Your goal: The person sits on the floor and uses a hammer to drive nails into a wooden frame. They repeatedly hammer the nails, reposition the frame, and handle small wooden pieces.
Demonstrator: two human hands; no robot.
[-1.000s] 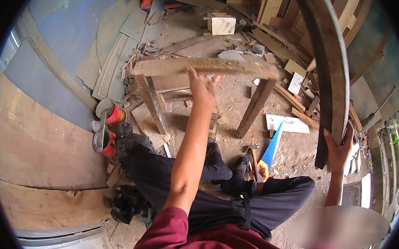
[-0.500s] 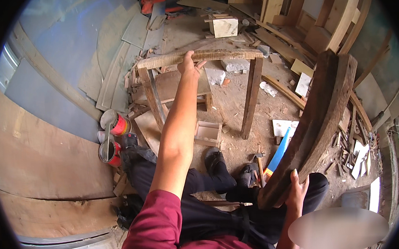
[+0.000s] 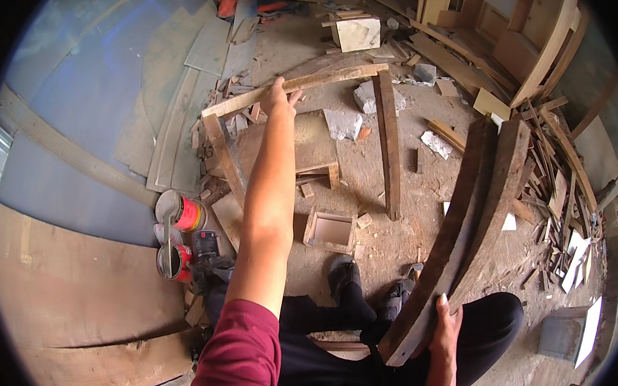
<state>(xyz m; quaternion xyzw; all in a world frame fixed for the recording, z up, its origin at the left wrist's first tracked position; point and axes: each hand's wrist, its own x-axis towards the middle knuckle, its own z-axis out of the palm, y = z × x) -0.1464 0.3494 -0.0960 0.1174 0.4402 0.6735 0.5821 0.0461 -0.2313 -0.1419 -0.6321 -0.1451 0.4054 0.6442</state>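
Observation:
My left arm reaches forward, and my left hand (image 3: 280, 97) is closed around the top bar of a three-sided wooden frame (image 3: 330, 77). Two legs run down from that bar toward me; the left leg is partly behind my forearm. Down at the right, my right hand (image 3: 444, 325) grips a long, dark wooden piece (image 3: 459, 219) near its lower end. It looks like two thick rails side by side with a groove between them, and it leans up and away to the right. My right fingers are mostly hidden behind it.
On the floor lie a small open wooden box (image 3: 330, 231), a low wooden stand (image 3: 309, 140) and broken white chunks (image 3: 344, 124). Red paint cans (image 3: 188, 213) stand at the left. Wood scraps (image 3: 564, 191) are heaped at the right, with a pale block (image 3: 357, 34) at the back.
The three-sided frame has tilted, its left end now lower than its right. The dark wooden piece has dropped lower in view with my right hand, now covering the blue saw.

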